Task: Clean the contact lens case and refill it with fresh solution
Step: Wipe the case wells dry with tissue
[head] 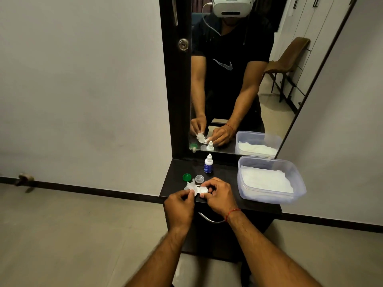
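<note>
The white contact lens case is held above the front of the dark dresser shelf, gripped by my right hand. My left hand pinches a crumpled white tissue against the case's left well. Both wells are uncapped. A green cap and a clear cap lie on the shelf just behind my hands. The small white solution bottle with a blue label stands upright further back, its cap on.
A clear plastic tub holding white tissues sits at the shelf's right side. A mirror behind the shelf reflects the person and the items. A curved drawer handle lies below the shelf edge. Tiled floor lies to the left.
</note>
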